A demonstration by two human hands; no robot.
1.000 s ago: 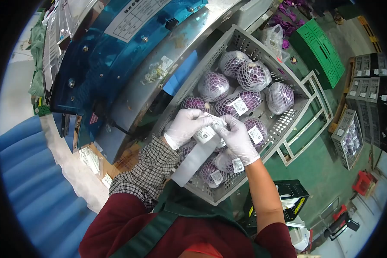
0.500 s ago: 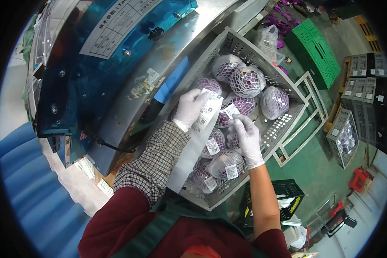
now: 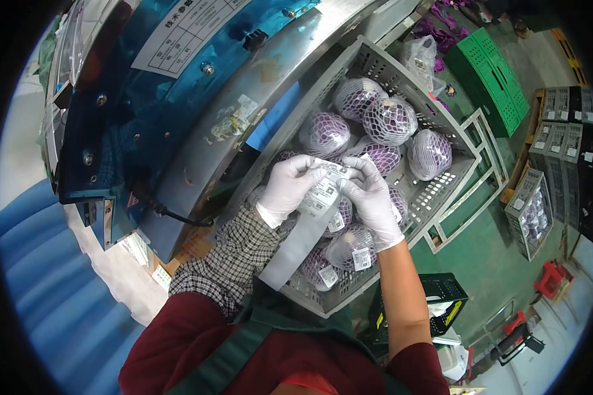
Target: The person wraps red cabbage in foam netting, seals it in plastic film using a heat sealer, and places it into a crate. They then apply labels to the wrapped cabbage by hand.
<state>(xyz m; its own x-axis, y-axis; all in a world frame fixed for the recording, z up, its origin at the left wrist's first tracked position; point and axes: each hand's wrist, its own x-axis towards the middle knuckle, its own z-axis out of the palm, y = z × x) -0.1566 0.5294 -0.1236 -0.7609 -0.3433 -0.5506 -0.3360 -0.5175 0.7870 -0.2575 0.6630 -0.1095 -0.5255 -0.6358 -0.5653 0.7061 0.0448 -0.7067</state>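
A strip of white printed labels (image 3: pixel 323 196) hangs between my gloved hands, its pale backing tail running down toward my apron. My left hand (image 3: pixel 288 189) pinches the strip's upper left side. At the upper right edge, my right hand (image 3: pixel 373 204) is closed, fingertips on the labels. Below them, a grey perforated crate (image 3: pixel 448 118) holds several purple cabbages (image 3: pixel 390 121) in white netting. Some carry a white label, such as the cabbage (image 3: pixel 349 247) near the crate's close end. My hands and the strip hide part of the cabbages in the middle.
A blue and steel machine (image 3: pixel 197 125) stands along the crate's left side. Right of the crate are a pale metal frame (image 3: pixel 468 178) and a green crate (image 3: pixel 491 79). A black crate (image 3: pixel 451 289) sits near my right forearm. Stacked grey crates (image 3: pixel 553 158) stand farther right.
My right hand has moved from a labelled cabbage up and left to the label strip. My left hand and the strip have shifted slightly lower. The view has shifted slightly.
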